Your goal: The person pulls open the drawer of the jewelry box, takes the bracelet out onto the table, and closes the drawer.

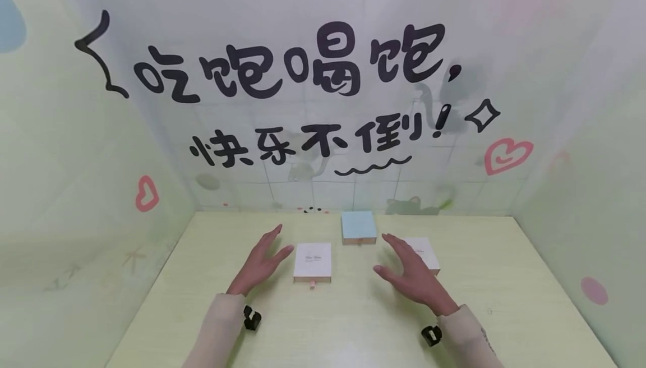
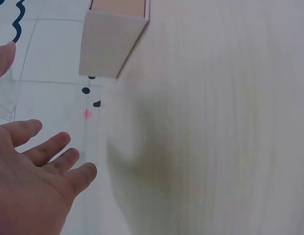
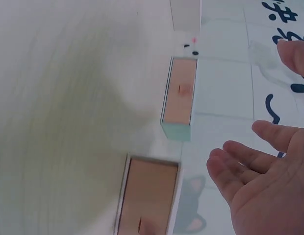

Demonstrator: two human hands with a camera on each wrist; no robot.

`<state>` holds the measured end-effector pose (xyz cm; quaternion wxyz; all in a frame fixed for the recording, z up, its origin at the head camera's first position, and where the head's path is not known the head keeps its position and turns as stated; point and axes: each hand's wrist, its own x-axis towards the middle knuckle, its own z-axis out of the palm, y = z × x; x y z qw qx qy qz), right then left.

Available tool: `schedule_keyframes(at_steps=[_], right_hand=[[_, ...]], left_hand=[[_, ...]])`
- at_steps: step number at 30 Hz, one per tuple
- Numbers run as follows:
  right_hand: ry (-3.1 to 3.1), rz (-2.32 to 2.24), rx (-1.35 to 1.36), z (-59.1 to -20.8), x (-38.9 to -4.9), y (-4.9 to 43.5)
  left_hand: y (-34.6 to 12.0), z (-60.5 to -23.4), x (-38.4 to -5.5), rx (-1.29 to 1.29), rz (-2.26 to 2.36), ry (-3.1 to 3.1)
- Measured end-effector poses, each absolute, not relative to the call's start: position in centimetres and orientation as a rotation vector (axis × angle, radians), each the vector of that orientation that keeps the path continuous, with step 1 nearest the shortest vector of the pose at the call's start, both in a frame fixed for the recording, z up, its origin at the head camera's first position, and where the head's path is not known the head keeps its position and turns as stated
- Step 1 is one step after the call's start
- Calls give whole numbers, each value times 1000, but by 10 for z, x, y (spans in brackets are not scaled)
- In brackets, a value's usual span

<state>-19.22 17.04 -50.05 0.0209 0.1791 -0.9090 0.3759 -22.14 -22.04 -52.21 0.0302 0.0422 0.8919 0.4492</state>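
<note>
Three small flat drawer boxes with pull tabs lie on the table. My left hand point(image 1: 261, 262) is held just left of a white box point(image 1: 313, 261), fingers spread and nothing in them. At the back middle lies a light blue box point(image 1: 359, 226). My right hand point(image 1: 407, 274), also spread and holding nothing, overlaps a second white box point(image 1: 428, 251) and hides part of it. The left wrist view shows the left hand point(image 2: 34, 171) apart from the white box point(image 2: 108, 44). In the right wrist view, the right hand point(image 3: 267, 178) is beside the light blue box point(image 3: 179, 93).
The boxes stand on a pale wooden table point(image 1: 363, 323). A printed curtain wall point(image 1: 282, 188) with large black lettering rises along its back edge, with side walls left and right. Black wrist mounts point(image 1: 252, 318) hang below both sleeves.
</note>
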Motion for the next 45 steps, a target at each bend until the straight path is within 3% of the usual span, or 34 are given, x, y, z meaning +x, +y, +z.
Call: schedule_keyframes(at_steps=[22, 45], right_hand=[[-2758, 1602, 543, -530, -182, 95], [-2595, 1609, 70, -543, -177, 25]], left_hand=[[-185, -540, -243, 5, 1656, 2639], [-179, -549, -248, -88, 1624, 2714]])
